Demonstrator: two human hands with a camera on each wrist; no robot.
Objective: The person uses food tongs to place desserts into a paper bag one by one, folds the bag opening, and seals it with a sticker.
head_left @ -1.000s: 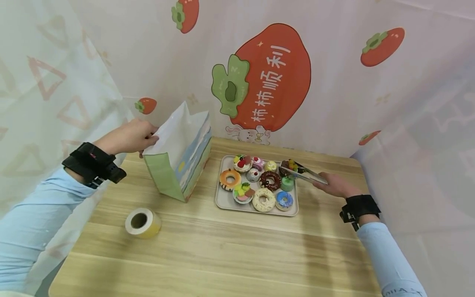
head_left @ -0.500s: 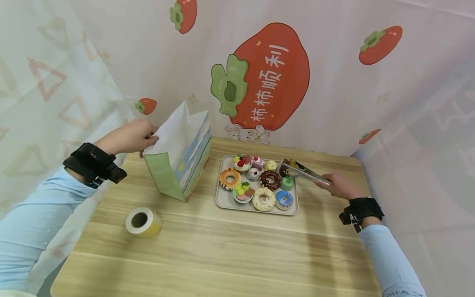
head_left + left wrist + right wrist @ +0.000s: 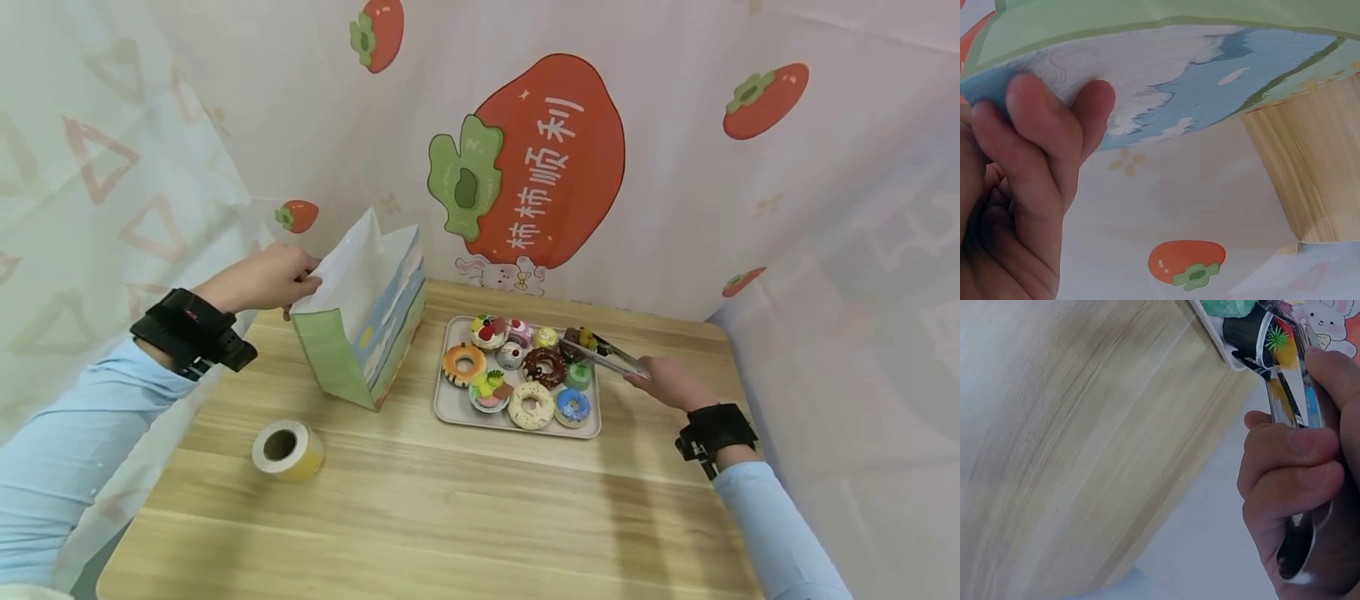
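Observation:
My left hand (image 3: 273,275) pinches the near-left top edge of a paper bag (image 3: 393,308), which stands upright with its mouth open. In the left wrist view, curled fingers (image 3: 1044,119) lie against the bag's painted side. Metal tongs (image 3: 632,364) are gripped in my right hand (image 3: 667,382). Their tips reach either side of a dark, fruit-topped cupcake (image 3: 576,342) at the far right corner of a tray (image 3: 461,414). In the right wrist view, the tong arms (image 3: 1312,403) lie alongside this cupcake (image 3: 1244,336); whether they squeeze it I cannot tell.
The tray also bears several toy donuts, such as a chocolate one (image 3: 534,360), a cream one (image 3: 517,408) and a blue one (image 3: 562,410), plus small cakes. A tape-like roll (image 3: 306,458) stands at the left of the wooden table (image 3: 450,517). Printed cloth surrounds it.
My right hand and the tongs have first drawn slightly right, then moved back left toward the cupcake. My left hand stays on the bag.

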